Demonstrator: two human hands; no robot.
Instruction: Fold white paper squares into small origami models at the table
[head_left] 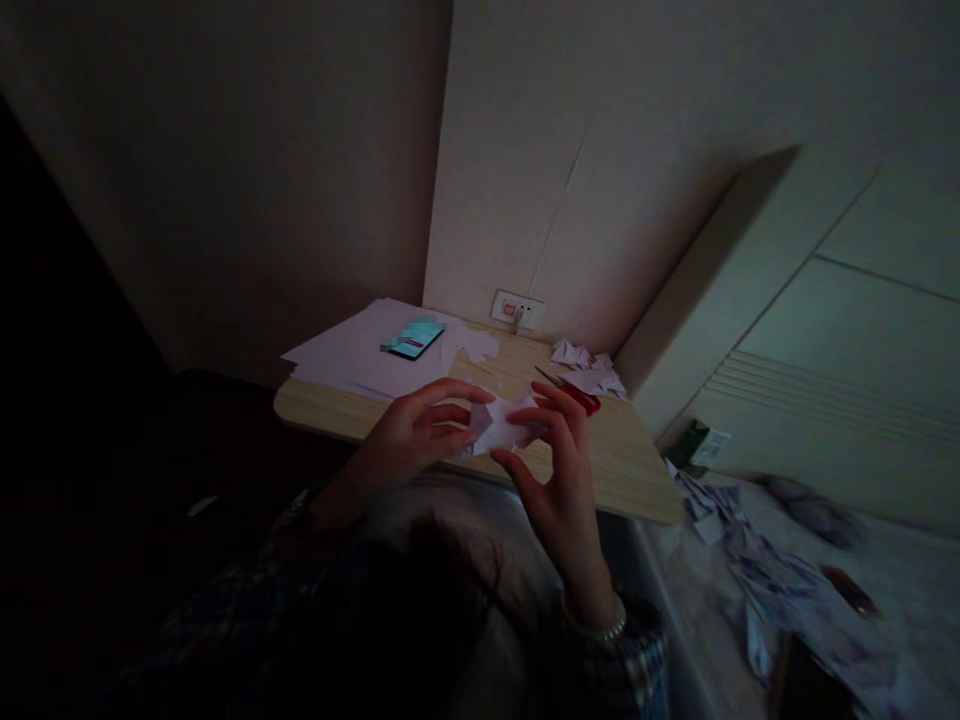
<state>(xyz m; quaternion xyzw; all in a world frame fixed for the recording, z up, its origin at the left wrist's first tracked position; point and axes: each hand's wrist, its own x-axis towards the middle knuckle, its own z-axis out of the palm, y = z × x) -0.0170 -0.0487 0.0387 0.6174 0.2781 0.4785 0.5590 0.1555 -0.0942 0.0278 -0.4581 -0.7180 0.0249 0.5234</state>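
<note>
A small piece of folded white paper (496,428) is held up between both hands, above the near edge of the wooden table. My left hand (420,430) grips its left end between thumb and fingers. On the right end, my right hand (556,450) has its fingers bent over the paper, with the thumb below. Creases and pointed corners show on the paper. Just behind my right hand lie red-handled scissors (581,397), partly hidden by the fingers.
White sheets (337,350) cover the table's left side, with a lit phone (416,338) on them. Several folded paper pieces (592,368) lie at the back right. A wall socket (517,308) holds a plug. More folded papers (750,540) lie on the bed (915,570) to the right.
</note>
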